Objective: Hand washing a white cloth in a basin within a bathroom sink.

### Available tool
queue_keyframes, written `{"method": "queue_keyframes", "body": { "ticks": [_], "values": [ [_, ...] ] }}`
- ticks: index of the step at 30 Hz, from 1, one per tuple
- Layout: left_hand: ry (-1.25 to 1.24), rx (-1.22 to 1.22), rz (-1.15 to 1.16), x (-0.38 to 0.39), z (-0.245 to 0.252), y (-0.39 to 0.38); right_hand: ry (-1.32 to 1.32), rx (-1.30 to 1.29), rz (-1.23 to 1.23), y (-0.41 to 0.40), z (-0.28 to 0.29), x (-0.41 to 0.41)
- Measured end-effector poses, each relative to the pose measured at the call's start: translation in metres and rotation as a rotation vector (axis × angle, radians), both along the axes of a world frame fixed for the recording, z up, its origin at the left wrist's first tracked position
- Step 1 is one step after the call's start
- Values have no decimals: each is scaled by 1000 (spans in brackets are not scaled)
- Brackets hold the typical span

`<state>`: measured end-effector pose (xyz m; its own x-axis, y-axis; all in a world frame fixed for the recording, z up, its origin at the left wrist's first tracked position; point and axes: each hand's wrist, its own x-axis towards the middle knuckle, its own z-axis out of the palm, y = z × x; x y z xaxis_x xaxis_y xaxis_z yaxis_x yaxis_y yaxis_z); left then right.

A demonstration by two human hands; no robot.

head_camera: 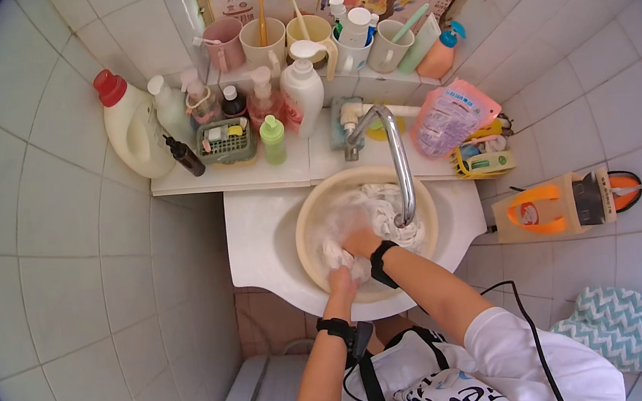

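A cream plastic basin [304, 228] sits in the white washbasin [261, 240], holding cloudy, sudsy water. White wet cloth [384, 209] is bunched along the basin's right side. More white cloth [336, 254] rises from the water on the left, gripped by my left hand [342, 282] near the front rim. My right hand [363, 242] reaches into the suds right beside that cloth; its fingers are blurred and partly under foam, so its grip is hidden. Above the basin's right half arches a chrome faucet spout [400, 164].
Behind the washbasin, a tiled ledge [286, 176] carries a detergent jug [130, 129], pump bottles, a soap basket [225, 143] and a pink refill pouch [452, 118]. Cups with toothbrushes line the shelf above. A paper bag [537, 208] hangs on the right wall. A black cable [525, 319] trails over my right sleeve.
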<state>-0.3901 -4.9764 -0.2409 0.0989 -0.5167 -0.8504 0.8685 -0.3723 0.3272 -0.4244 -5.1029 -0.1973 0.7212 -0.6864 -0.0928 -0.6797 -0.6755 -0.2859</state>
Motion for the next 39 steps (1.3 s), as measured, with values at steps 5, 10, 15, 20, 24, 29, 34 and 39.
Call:
{"method": "queue_keyframes", "body": {
  "ticks": [5, 10, 15, 20, 24, 29, 34, 39],
  "values": [
    [-116, 65, -93, 0, 14, -2, 23, 14, -223, -22, 2, 28],
    [151, -122, 26, 9, 27, -4, -612, 472, -445, -13, 37, -4],
    [407, -309, 170, 18, 40, -8, -368, 491, -148, 35, 81, -54],
    [350, -239, 199, 7, 34, -11, -279, 207, 33, 72, 43, -49],
    [317, -247, 206, 5, 26, -5, -104, 380, 24, 39, 25, -24],
    [222, -4, 73, -2, 46, -4, 597, 539, 165, 5, -10, 3],
    [48, 51, 33, -6, 57, -10, 20, -165, 28, -5, -52, 8],
    [137, -180, 46, 0, 24, 2, -244, 315, -352, -20, 30, 4]
  ]
}}
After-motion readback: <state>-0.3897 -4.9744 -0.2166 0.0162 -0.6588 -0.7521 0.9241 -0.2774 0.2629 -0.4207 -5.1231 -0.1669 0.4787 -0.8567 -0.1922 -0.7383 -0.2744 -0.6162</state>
